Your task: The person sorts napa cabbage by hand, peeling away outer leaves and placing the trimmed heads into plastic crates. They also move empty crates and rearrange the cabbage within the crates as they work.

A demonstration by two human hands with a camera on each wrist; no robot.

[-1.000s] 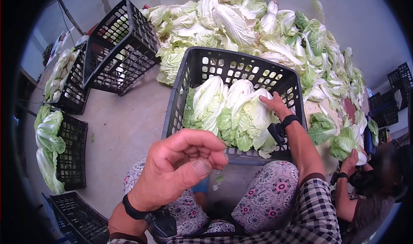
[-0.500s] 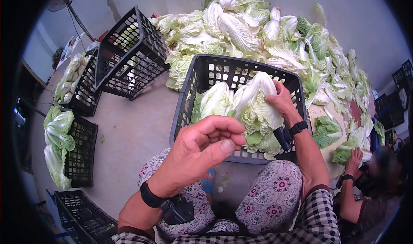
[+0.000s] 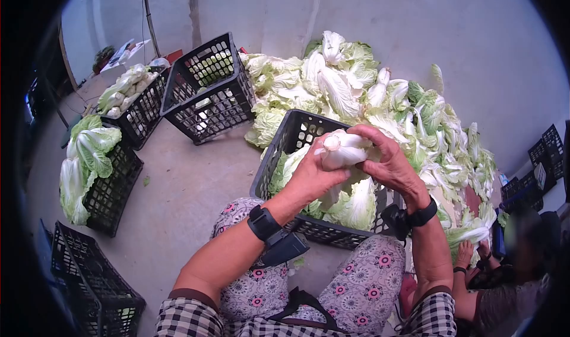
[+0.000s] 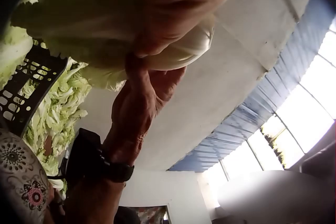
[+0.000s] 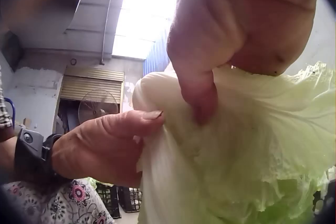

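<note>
Both hands hold one napa cabbage (image 3: 343,151) above a black plastic crate (image 3: 332,235), its white cut base tilted up toward the head camera. My left hand (image 3: 312,176) grips the near left side, thumb laid across the white stalks. On the other side, my right hand (image 3: 393,165) holds it with curled fingers and thumb. The right wrist view has the pale ribs and frilly green leaves (image 5: 262,145) up close, with the right thumb pressed on them. More napa cabbages (image 3: 359,206) lie inside the crate below, partly hidden by the hands.
A big heap of napa cabbages (image 3: 338,93) lies against the wall behind. At left stand a black crate (image 3: 208,102), a crate of white vegetables (image 3: 127,96), and one with cabbages (image 3: 89,144) over its edge. Another person (image 3: 504,304) handles cabbage at right.
The right hand has lifted a cabbage out of the crate and turned its base upward. The left hand, earlier holding nothing before the crate, has come over and taken hold of it too.
</note>
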